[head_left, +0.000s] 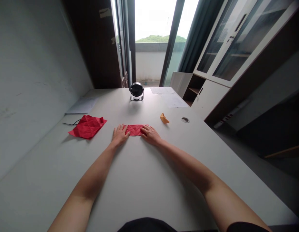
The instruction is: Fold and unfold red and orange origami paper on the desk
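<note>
A red sheet of paper [134, 130], folded into a flat strip with crease lines, lies on the white table in front of me. My left hand [120, 134] rests on its left end, fingers stretched out and thumb on the paper. On the right end lies my right hand [150, 134], its fingers extended over the paper's edge. Both hands press down flat rather than grasp. Left of them sits a larger creased red paper [88, 126], partly unfolded, with a thin black cord [72, 124] beside it.
A small orange folded paper piece [164, 118] and a roll of tape [185, 120] are on the right. A round black device on a metal stand [136, 91] stands farther back. White papers [172, 98] lie near the far right edge, another stack [81, 105] by the left wall.
</note>
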